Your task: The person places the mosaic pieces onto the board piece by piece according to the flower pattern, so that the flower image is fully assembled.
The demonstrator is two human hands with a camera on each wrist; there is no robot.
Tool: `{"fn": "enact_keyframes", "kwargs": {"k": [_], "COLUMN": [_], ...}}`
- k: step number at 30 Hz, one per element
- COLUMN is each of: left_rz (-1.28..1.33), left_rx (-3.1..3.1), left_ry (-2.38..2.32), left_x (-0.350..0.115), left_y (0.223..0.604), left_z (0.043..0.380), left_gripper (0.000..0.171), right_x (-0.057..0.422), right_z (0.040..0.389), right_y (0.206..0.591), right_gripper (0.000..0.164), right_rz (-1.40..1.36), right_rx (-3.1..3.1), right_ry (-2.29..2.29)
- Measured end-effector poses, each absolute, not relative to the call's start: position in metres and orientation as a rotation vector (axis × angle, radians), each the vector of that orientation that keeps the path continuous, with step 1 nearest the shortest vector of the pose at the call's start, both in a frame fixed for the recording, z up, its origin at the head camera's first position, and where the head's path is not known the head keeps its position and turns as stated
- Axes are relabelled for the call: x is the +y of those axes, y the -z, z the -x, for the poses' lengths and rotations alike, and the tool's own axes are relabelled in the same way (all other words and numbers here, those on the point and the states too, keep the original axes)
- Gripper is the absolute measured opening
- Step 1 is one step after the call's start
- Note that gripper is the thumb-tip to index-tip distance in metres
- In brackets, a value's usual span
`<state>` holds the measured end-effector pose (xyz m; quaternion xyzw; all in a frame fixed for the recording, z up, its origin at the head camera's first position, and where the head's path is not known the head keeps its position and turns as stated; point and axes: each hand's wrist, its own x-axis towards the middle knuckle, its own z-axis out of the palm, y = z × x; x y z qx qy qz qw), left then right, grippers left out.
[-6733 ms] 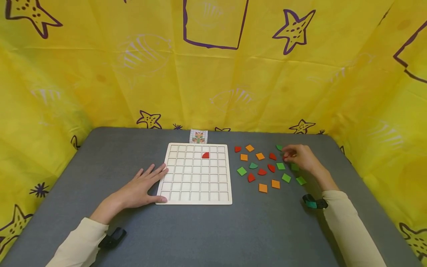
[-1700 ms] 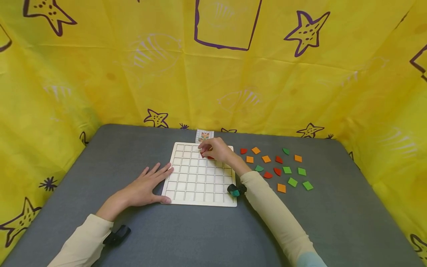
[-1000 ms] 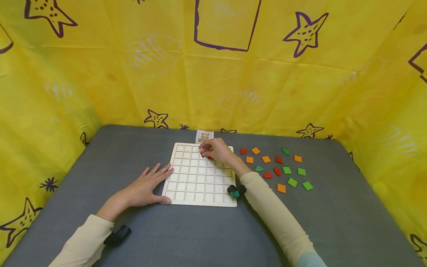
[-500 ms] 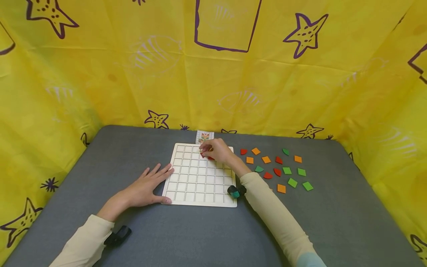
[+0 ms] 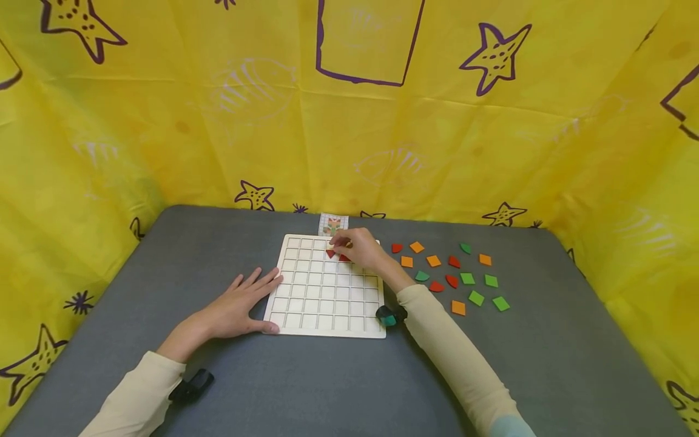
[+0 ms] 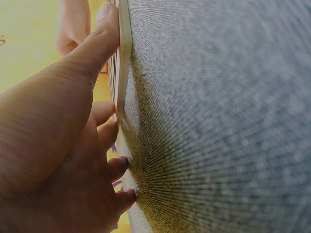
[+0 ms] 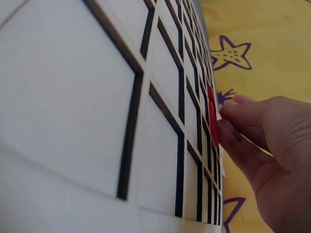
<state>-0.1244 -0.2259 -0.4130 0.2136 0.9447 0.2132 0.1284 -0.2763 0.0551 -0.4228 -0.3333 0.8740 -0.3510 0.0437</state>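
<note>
A pale gridded board (image 5: pixel 311 335) lies on the grey table. My left hand (image 5: pixel 232 309) rests with spread fingers at its left edge, the thumb on the near left corner; the left wrist view shows this thumb (image 6: pixel 99 41) against the board's rim. My right hand (image 5: pixel 360 247) is over the board's far rows, fingertips close together just above a red quarter-circle tile (image 5: pixel 330 254). A second red tile (image 5: pixel 344 258) sits right beside it, partly covered by the hand. From the right wrist, red tiles (image 7: pixel 214 124) appear flat in the grid, with nothing seen between the fingertips.
Loose tiles lie right of the board: red quarter-circles (image 5: pixel 454 261), orange squares (image 5: pixel 458 308), light green squares (image 5: pixel 476 298) and darker green quarter-circles (image 5: pixel 422 276). A small picture card (image 5: pixel 333 223) lies behind the board. Yellow patterned cloth (image 5: pixel 360 133) surrounds the table.
My right hand has brought a red tile from the loose tiles to the board, beside the first one. Just now its fingertips have shifted slightly right, off that tile. The left hand stays put.
</note>
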Motion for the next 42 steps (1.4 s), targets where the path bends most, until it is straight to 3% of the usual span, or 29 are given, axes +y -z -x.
{"fn": "enact_keyframes", "kwargs": {"k": [20,42], "left_rz": [-0.628,-0.654], "left_rx": [2.769,2.766], "left_ry": [-0.65,-0.643], "left_x": [-0.229,-0.228], "left_y": [0.417,0.414], "left_z": [0.122,0.124], "left_gripper": [0.105,0.104], "right_x": [0.113,0.22], "right_z": [0.266,0.26], "right_y": [0.409,0.404], "right_gripper": [0.016,0.024], "right_rz": [1.084,0.776], "right_rx": [2.76,2.865], "right_ry": [1.062,1.007]}}
